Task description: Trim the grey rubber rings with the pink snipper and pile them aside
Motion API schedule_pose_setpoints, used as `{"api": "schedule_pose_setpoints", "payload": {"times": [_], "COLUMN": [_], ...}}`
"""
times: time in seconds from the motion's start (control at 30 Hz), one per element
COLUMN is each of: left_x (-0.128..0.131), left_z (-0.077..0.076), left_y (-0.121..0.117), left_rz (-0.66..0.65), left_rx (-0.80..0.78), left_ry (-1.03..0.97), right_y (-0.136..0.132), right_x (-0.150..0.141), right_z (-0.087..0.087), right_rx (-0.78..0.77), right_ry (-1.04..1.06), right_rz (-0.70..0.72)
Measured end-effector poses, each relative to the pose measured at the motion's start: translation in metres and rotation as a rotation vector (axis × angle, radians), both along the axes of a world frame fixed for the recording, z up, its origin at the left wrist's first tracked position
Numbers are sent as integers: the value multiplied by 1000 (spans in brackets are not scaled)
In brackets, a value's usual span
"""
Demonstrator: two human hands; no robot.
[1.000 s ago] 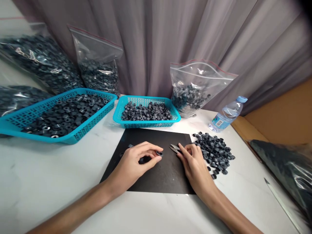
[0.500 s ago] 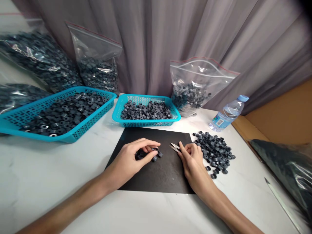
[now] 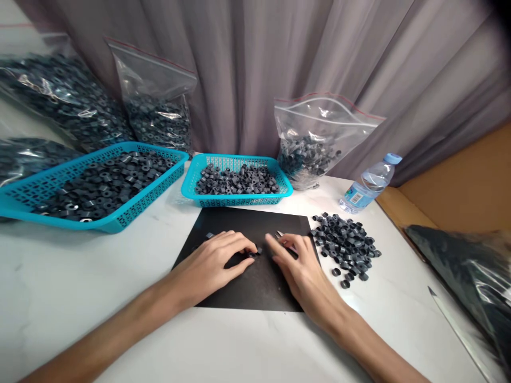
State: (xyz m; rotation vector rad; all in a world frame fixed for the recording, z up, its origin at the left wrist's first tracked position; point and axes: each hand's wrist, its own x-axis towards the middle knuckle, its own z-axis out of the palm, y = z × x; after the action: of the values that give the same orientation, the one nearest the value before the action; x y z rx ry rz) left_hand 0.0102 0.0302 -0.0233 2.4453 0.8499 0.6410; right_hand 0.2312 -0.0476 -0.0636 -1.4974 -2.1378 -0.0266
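Bottle (image 3: pixel 370 183) behind ring pile (image 3: pixel 345 242); turquoise basket (image 3: pixel 239 197) beyond black mat (image 3: pixel 255 290)

Charcoal-grey plastic rings (image 3: pixel 346 247) sit on a white tabletop (image 3: pixel 239 346) with faint grey veining, beside a plain black mat (image 3: pixel 259 284) and silver-tipped snips (image 3: pixel 279 234). Turquoise baskets (image 3: pixel 243 200) have a pattern of openings, and the clear zip-lock bags (image 3: pixel 309 154) carry red lines along their tops. The clear water bottle (image 3: pixel 371 181) has a light-blue cap (image 3: pixel 392 158) and blue label (image 3: pixel 356 197) with a black-and-white barcode, against a mauve-grey curtain (image 3: pixel 239 64).

Basket (image 3: pixel 239 197) behind mat (image 3: pixel 255 292), ring pile (image 3: pixel 347 242) at right
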Motion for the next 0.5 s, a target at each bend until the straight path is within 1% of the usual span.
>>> {"api": "schedule_pose_setpoints", "payload": {"times": [0.07,0.1,0.2,0.27,0.3,0.37,0.5], "left_x": [0,1,1,0,0,-1,-1], "left_z": [3,5,13,18,20,22,24], "left_y": [0,0,2,4,5,6,4], "left_rz": [32,53,98,101,99,92,89], "left_rx": [-84,-144,-409,-599,-668,-745,-757], "left_ry": [-37,-67,-175,-248,-287,-348,-354], "right_y": [-3,-4,-4,-3,-2,-2,-4], "right_x": [-2,-3,-3,-3,-4,-5,-5], "right_z": [5,6,8,10,11,14,12], "right_rx": [-71,-92,-124,-129,-127,-117,-91], "right_ry": [29,39,68,84,92,109,156], "right_rz": [121,156,202,231,243,252,224]}}
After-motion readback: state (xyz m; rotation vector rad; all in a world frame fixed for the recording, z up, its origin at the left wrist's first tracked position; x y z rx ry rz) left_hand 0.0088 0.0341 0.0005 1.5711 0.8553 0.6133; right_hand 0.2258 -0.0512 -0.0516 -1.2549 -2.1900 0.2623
